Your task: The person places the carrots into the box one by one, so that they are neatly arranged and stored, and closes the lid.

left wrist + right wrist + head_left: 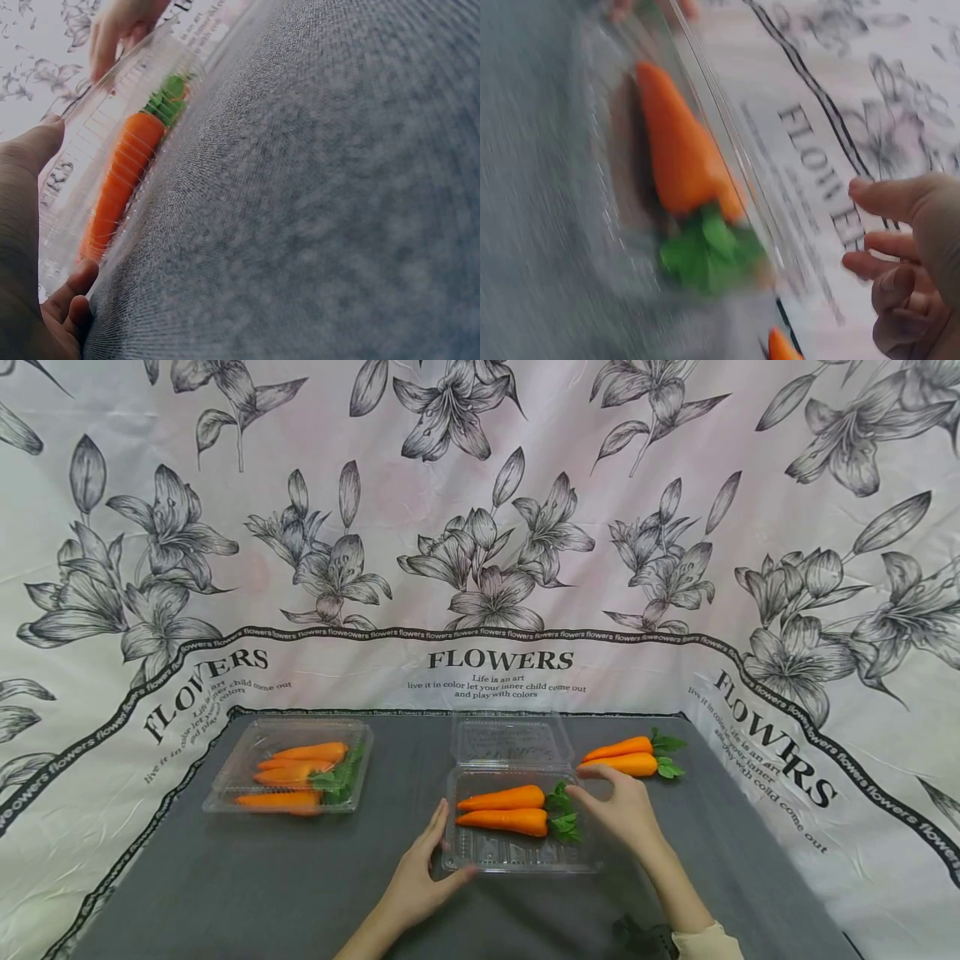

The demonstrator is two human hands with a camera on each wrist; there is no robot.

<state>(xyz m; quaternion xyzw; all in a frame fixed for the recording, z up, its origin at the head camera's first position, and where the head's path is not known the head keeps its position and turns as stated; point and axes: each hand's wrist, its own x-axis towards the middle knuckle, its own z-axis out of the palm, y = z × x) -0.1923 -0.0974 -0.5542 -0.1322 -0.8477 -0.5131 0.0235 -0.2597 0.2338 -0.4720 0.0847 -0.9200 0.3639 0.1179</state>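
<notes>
A clear plastic container [495,860] stands with its lid [512,743] folded back, away from me. Two orange carrots [502,821] with green tops lie side by side inside it, tops to the right. My left hand [420,878] touches the container's left end, fingers extended along the side and thumb near the front rim. Over the right end, close to the green tops, hovers my right hand [621,806]. The right wrist view shows the right hand's fingers [892,244] loosely bent, holding nothing, apart from the carrots.
Two more carrots [618,766] lie on the grey table [300,885] at the back right, just beyond the right hand. On the left is a closed clear container [225,797] with three carrots inside. A flower-printed cloth [495,602] hangs behind the table.
</notes>
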